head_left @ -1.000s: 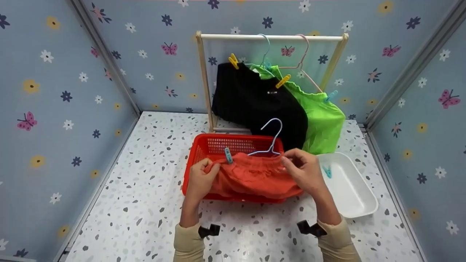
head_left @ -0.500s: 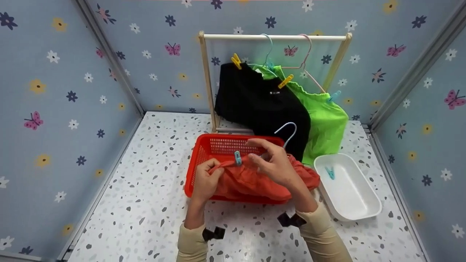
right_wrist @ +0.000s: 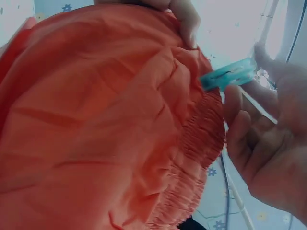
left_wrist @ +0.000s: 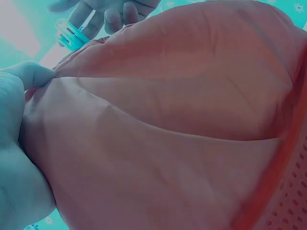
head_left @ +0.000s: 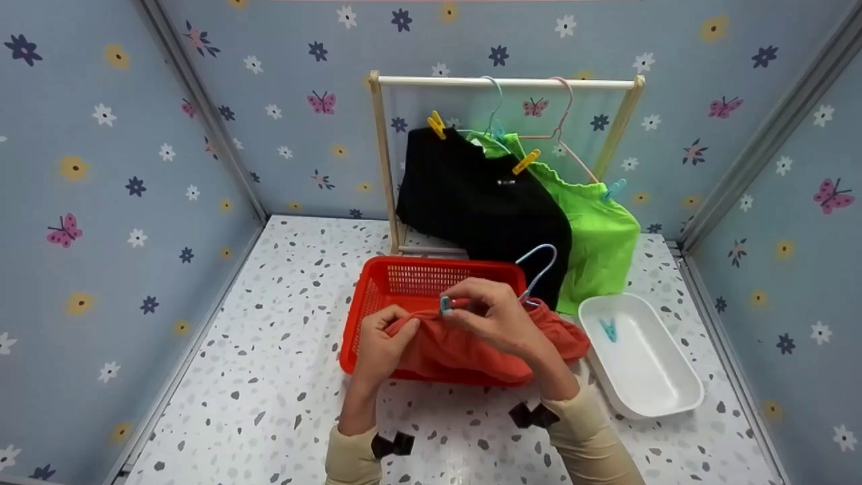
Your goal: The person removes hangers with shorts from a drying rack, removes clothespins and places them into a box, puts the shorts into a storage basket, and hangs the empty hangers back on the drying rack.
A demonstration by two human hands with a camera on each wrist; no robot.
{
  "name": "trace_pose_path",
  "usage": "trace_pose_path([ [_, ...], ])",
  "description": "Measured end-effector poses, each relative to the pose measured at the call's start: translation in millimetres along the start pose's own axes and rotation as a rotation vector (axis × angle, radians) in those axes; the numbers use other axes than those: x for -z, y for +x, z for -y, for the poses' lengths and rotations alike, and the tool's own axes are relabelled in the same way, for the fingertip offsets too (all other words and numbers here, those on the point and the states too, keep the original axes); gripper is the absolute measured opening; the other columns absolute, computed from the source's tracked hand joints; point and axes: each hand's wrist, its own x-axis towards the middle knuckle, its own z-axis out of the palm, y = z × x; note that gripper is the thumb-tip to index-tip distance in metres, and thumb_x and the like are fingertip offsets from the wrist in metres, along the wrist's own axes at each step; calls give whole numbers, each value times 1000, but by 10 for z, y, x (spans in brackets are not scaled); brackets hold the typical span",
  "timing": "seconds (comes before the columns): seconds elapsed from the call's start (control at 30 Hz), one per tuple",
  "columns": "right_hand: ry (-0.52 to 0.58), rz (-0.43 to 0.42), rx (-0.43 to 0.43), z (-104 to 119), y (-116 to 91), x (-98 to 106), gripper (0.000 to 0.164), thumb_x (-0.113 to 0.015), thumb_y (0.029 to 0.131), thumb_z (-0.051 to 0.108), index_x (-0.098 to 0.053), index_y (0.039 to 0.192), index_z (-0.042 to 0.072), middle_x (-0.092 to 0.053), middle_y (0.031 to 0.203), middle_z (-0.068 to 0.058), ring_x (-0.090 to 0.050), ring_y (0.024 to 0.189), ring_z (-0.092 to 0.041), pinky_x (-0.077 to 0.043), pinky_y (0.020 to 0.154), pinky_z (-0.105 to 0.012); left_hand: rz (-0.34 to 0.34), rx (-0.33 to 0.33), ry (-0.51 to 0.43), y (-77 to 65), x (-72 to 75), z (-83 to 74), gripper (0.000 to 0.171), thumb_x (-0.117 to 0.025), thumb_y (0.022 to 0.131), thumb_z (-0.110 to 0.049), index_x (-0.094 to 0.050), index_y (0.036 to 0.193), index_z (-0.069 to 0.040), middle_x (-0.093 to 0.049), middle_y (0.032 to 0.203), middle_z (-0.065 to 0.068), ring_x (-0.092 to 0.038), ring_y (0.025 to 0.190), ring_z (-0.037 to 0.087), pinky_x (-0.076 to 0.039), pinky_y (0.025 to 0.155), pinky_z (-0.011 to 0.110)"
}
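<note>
My left hand [head_left: 380,342] pinches the edge of an orange-red garment [head_left: 465,353] with a gathered elastic waistband [right_wrist: 204,127]. On that waistband sits a teal clothespin [head_left: 445,305], pinched between the thumb and fingers of my right hand [head_left: 497,318]. The right wrist view shows the clothespin's tip over the gathered edge, its other end between the fingertips. A pale blue hanger [head_left: 544,266] sticks up behind my right hand, its lower part hidden by the hand and the cloth. The garment lies over the front of a red basket [head_left: 357,330].
Behind the basket, a rack [head_left: 465,81] carries a black garment [head_left: 471,195] with yellow clothespins and a green one [head_left: 599,236] with teal clothespins, both on hangers. At the right stands a white tray [head_left: 663,377] with another teal clothespin [head_left: 609,330] inside.
My right hand has left the garment's right side, moved left and taken hold of the clothespin on the waistband. The hanger's hook has shifted right. My left hand keeps its pinch.
</note>
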Motion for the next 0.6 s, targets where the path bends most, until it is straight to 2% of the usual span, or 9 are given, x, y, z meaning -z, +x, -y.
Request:
trace_pose_path([
  [0.1,52,-28,45,87,25,-11,16,-68,86,-8,-70,98,2,-66,89,-15,-59,66,-22,-51,57,-30,18,18,14,0,-12,0,14,-63,92,1,-61,78,0,-42,62,-2,-44,57,12,-34,50,22],
  [0.27,175,-71,76,-92,8,-12,13,-61,87,-15,-67,93,-6,-65,82,-20,-53,51,-28,-47,44,-35,51,4,34,-1,-30,13,15,-63,94,-2,-59,79,1,-42,64,-2,-45,58,13,-35,50,22],
  [0.43,342,-170,-18,-274,-11,24,9,-56,92,-12,-64,94,-10,-65,82,-21,-50,49,-25,-44,42,-34,41,0,36,-1,-18,35,17,-63,94,-4,-57,78,-2,-39,65,-3,-44,59,12,-34,51,23],
  [0.53,419,-236,-72,-291,-33,60,8,-58,94,-5,-62,96,-12,-66,82,-19,-51,49,-22,-41,41,-32,26,-2,36,-17,2,50,19,-64,93,-3,-55,76,-5,-37,64,-3,-43,59,12,-32,52,23],
  [0.6,437,-254,-90,-280,-57,86,14,-62,94,3,-61,98,-11,-68,83,-16,-51,50,-20,-41,42,-32,16,-2,39,-28,14,58,20,-64,93,-2,-54,76,-6,-37,64,-3,-42,59,12,-32,52,23],
])
